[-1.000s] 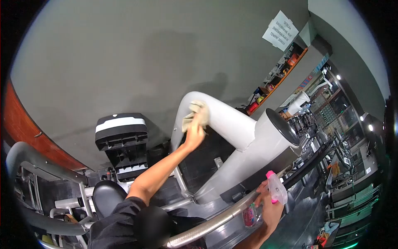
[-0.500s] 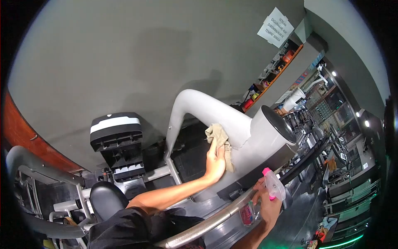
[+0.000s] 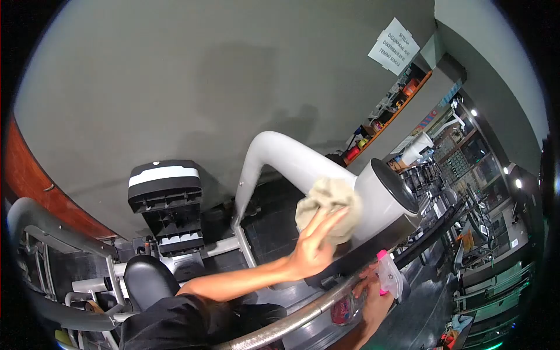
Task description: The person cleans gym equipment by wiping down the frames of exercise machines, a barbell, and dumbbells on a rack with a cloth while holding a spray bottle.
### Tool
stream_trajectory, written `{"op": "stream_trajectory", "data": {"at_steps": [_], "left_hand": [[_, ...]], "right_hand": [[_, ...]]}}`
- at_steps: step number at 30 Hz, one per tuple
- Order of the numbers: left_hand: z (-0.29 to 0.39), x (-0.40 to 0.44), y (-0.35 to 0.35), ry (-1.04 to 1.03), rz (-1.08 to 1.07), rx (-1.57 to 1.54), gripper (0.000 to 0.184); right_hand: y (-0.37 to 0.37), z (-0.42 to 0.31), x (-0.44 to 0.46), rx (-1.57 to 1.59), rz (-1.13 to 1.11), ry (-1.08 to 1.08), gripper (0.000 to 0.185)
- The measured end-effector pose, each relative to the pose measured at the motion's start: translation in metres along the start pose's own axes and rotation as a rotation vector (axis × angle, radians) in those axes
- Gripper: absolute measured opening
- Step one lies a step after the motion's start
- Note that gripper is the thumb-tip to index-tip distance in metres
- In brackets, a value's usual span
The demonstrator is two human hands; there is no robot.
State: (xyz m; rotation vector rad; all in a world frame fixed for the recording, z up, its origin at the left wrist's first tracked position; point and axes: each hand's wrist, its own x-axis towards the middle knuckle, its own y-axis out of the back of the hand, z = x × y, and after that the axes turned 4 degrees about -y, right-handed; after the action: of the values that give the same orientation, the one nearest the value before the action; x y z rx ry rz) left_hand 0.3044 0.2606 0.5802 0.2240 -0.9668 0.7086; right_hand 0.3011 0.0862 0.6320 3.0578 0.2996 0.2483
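The left hand (image 3: pixel 314 252), fingers stretched slightly apart, lies on a cloth (image 3: pixel 329 198) against the gray frame (image 3: pixel 291 157) beyond; to its right, the right hand (image 3: pixel 370 294) is clamped around a spray bottle (image 3: pixel 391 279).

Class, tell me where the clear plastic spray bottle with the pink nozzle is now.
The spray bottle is at the lower right of the head view, in the right hand, beside the curved silver rail.

The left arm (image 3: pixel 245 281) reaches across, forearm bare, its left hand (image 3: pixel 315 252) with fingers stretched forward, while the right hand (image 3: pixel 374 296) sits lower, fingers bent in a curled grip.
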Motion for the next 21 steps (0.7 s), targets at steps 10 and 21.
{"op": "stream_trajectory", "data": {"at_steps": [10, 21], "left_hand": [[-0.027, 0.071, -0.006, -0.188, -0.182, 0.078, 0.060], [-0.055, 0.103, 0.034, -0.150, -0.434, 0.297, 0.032]], "right_hand": [[0.002, 0.002, 0.003, -0.054, -0.065, 0.079, 0.020], [0.003, 0.003, 0.002, -0.109, -0.058, 0.098, 0.023]]}}
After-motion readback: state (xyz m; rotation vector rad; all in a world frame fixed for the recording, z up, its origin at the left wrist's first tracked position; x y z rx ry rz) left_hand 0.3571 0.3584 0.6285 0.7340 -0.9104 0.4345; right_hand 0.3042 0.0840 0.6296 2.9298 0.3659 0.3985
